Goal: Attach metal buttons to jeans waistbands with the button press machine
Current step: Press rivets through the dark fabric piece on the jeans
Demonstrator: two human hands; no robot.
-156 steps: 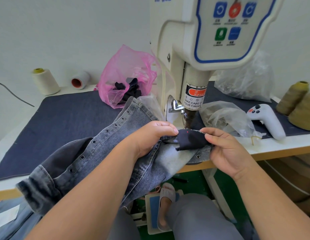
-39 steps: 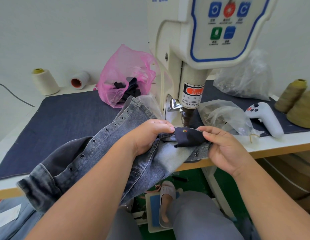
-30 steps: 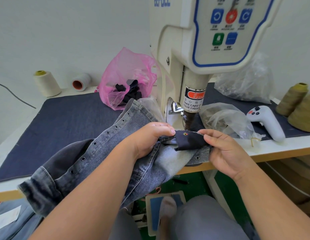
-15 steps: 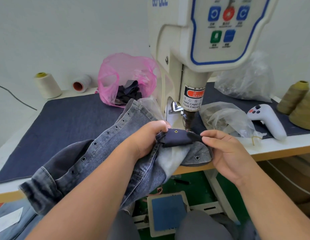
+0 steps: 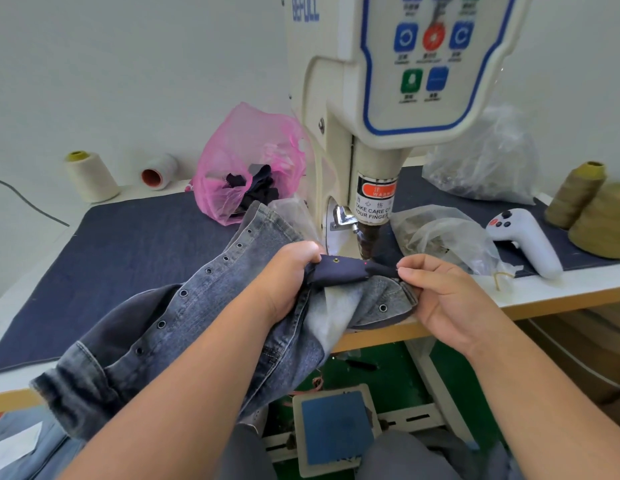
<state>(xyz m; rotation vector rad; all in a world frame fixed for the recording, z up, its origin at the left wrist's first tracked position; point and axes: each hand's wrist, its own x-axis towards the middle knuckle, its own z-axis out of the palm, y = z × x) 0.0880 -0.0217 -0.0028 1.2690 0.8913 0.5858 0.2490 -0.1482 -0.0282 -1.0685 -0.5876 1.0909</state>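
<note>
A grey washed denim garment (image 5: 211, 306) with a row of metal snaps drapes over the table's front edge. On top of it lies a dark navy fabric strip (image 5: 339, 271) carrying a small brass button (image 5: 335, 260) and a red laser dot. My left hand (image 5: 291, 271) grips the strip's left end together with the denim. My right hand (image 5: 440, 289) pinches the strip's right end. The strip sits just below the punch (image 5: 369, 239) of the cream button press machine (image 5: 381, 98).
A pink bag (image 5: 242, 168) of dark pieces stands behind the denim. Clear plastic bags (image 5: 436, 233) and a white handheld controller (image 5: 525, 240) lie to the right, with thread cones (image 5: 575, 194) beyond. A blue foot pedal (image 5: 336, 427) sits on the floor between my knees.
A brass button now shows on the strip where the red dot was. Both hands slid the strip leftward under the punch. The foot has left the pedal.
</note>
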